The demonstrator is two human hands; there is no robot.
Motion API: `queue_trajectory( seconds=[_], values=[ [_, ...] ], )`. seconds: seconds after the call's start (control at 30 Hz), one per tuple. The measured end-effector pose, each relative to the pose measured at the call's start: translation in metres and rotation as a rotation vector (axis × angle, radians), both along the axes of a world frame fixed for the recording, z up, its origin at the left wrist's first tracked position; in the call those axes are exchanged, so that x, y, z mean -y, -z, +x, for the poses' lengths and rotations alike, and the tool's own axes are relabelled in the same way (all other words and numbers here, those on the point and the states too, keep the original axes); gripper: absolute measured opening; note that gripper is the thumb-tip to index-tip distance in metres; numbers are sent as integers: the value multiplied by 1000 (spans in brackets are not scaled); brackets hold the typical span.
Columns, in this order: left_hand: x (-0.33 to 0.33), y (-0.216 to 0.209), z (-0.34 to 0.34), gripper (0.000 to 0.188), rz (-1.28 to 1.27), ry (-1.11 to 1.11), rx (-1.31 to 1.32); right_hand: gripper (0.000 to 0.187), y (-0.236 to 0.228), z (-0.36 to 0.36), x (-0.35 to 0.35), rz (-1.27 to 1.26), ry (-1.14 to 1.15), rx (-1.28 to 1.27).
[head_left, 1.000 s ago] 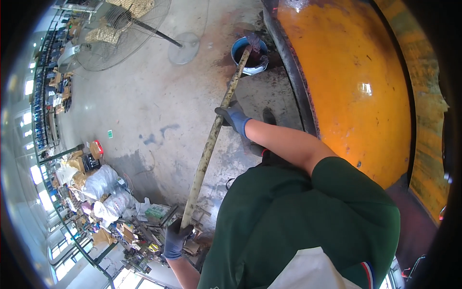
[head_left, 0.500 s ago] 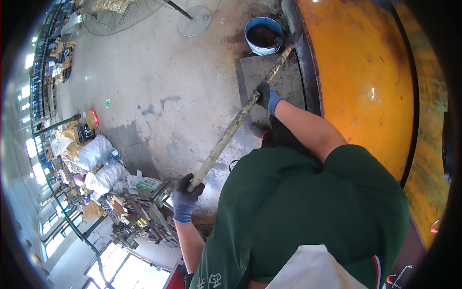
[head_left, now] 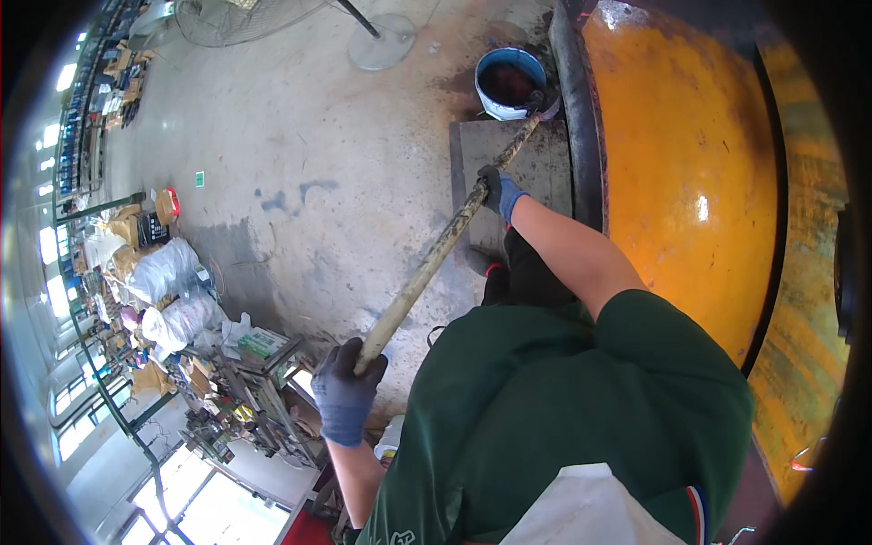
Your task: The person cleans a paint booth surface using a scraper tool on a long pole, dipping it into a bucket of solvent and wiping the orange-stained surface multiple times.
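Both my hands grip a long, dirty wooden pole (head_left: 413,289) that slants from lower left to upper right. My left hand (head_left: 346,383), in a dark-palmed blue-grey glove, is closed round the near end. Farther along, my gloved right hand (head_left: 498,190) wraps the pole near its dark, stained part. The pole's far end reaches the rim of a blue-lined bucket (head_left: 488,102) with dark, reddish-brown contents. What is fixed to that end is small and dark, and I cannot make out its kind.
A grey slab (head_left: 470,150) lies on the floor before the bucket. To the right runs a dark ledge (head_left: 583,118) beside a large orange-yellow surface (head_left: 681,182). A fan's round base (head_left: 382,43) stands at the far side. A cluttered workbench (head_left: 263,359) with wrapped bundles is at left.
The pole's far end has shifted from the dark ledge toward the bucket rim. My left hand has come slightly nearer to me. The whole view has shifted a little.
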State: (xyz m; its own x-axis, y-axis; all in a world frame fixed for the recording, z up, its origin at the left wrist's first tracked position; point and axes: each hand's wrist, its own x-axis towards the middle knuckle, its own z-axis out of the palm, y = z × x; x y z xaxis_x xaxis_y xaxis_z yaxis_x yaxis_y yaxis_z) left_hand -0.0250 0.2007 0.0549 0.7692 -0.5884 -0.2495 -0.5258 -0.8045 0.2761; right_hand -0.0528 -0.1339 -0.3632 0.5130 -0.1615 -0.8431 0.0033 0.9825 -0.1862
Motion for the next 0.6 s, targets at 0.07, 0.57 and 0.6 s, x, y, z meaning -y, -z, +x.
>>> queue_trajectory(
  seconds=[0.07,0.57,0.6],
  values=[
    [5,-18,0,32,-27,6,13,18,-16,-1,-1,-26,45,45],
    [25,-72,15,26,-115,-361,-418,27,-70,47,2,-353,-267,-197],
    [22,-74,20,26,-114,-354,-419,28,-66,47,3,-347,-214,-159]
  ],
)
